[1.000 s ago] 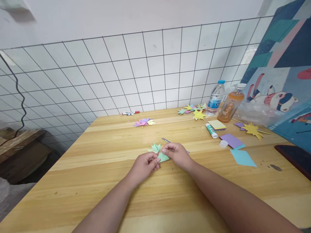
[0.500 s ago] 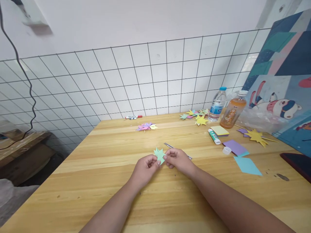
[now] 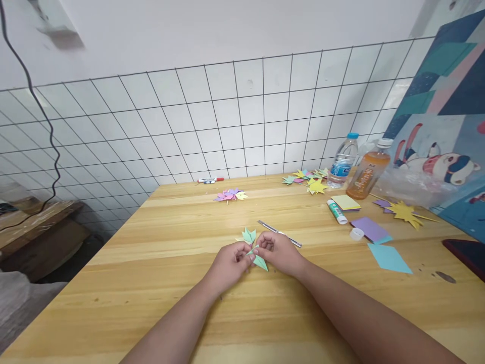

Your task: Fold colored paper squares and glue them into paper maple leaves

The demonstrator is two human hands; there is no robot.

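Observation:
A light green folded paper piece (image 3: 260, 262) is pinched between my two hands just above the table, its pointed end towards me. My left hand (image 3: 229, 263) grips it from the left, thumb against fingertips. From the other side my right hand (image 3: 279, 253) holds it with fingers curled in. Directly beyond my fingertips shows more pointed green folded paper (image 3: 249, 235), with a pale cream tip at its left; whether it joins the held piece is hidden. A thin silver, pen-like tool (image 3: 279, 233) lies slantwise behind my right hand.
Paper stars lie in a pink-purple cluster (image 3: 230, 195), a mixed pile (image 3: 308, 181) and a yellow one (image 3: 405, 213). At right are a glue stick (image 3: 337, 212), its white cap (image 3: 356, 233), purple paper (image 3: 369, 230), blue paper (image 3: 390, 258), a water bottle (image 3: 343, 163) and an orange drink bottle (image 3: 368, 173).
Earlier both hands held a green paper star upright. Now they pinch a green folded piece pointing towards me, and pointed green paper shows beyond them. The view has shifted slightly.

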